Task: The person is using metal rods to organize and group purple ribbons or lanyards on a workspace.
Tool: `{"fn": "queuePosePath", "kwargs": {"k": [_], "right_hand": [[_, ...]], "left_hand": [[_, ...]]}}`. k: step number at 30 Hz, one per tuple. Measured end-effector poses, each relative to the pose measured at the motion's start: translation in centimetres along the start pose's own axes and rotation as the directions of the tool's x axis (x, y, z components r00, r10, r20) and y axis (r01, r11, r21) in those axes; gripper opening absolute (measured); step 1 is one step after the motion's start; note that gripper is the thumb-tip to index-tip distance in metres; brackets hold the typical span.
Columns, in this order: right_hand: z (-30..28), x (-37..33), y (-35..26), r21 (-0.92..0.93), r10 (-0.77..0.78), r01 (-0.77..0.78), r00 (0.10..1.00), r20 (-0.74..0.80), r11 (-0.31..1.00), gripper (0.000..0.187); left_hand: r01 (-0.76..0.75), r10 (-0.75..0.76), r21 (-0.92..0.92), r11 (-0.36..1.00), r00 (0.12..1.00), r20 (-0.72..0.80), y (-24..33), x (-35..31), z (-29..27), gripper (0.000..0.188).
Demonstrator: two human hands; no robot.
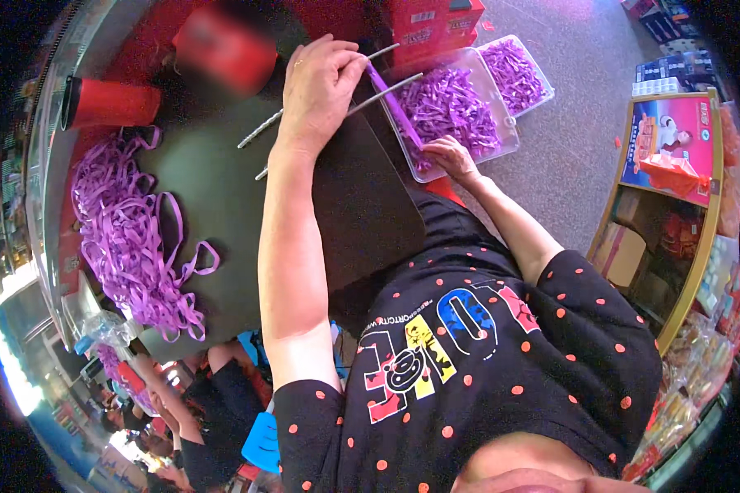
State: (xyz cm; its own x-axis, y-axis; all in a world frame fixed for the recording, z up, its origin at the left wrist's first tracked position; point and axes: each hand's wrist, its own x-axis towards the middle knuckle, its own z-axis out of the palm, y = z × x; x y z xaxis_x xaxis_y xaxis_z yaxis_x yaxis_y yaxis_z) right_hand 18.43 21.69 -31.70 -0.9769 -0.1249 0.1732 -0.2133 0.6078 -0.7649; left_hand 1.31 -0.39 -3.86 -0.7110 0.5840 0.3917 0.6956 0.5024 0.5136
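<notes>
A purple ribbon strip (pixel 396 105) runs taut between my two hands, along the near side of a clear plastic box. My left hand (pixel 321 90) pinches its upper end over the dark tabletop. My right hand (pixel 454 159) closes on the lower end at the box's corner. Two thin metal rods (pixel 384 94) pass beneath my left hand and stick out on both sides; whether that hand also grips them is hidden. The clear box (pixel 508 135) holds many short folded purple ribbon pieces (pixel 448 111). A loose heap of long purple ribbons (pixel 131 234) lies at the left.
Beyond the first box, a second clear box (pixel 548 92) holds more purple pieces. A red carton (pixel 436 33) stands behind them. On the dark table (pixel 230 205) are a red cup (pixel 115 103) and a blurred red object (pixel 226 53). People sit at lower left; a display cabinet (pixel 699 263) stands right.
</notes>
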Motion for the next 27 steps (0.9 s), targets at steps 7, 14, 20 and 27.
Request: {"fn": "queuePosePath", "kwargs": {"k": [7,14,20,27], "right_hand": [[-1.8,-1.3,-3.2,-0.146,-0.212,0.212,0.977,0.021,0.966,0.026],[-5.5,-5.8,-9.3,-0.233,-0.451,0.457,0.889,0.081,0.858,0.022],[-8.1,-7.5,-14.1,-0.069,-0.410,0.422,0.901,0.145,0.904,0.021],[-8.8,-9.6,-17.2,-0.011,-0.023,0.023,0.998,0.065,1.000,0.048]], "left_hand": [[-0.074,0.076,0.038,0.997,0.996,-0.049,-0.6,-0.1,0.4,0.021],[-0.082,0.084,0.048,0.995,0.995,-0.049,-0.7,0.1,0.4,0.023],[-0.119,0.123,0.070,0.990,0.991,-0.050,-0.9,0.1,0.3,0.023],[-0.094,0.097,0.084,0.992,0.995,-0.032,-0.9,0.0,0.5,0.023]]}}
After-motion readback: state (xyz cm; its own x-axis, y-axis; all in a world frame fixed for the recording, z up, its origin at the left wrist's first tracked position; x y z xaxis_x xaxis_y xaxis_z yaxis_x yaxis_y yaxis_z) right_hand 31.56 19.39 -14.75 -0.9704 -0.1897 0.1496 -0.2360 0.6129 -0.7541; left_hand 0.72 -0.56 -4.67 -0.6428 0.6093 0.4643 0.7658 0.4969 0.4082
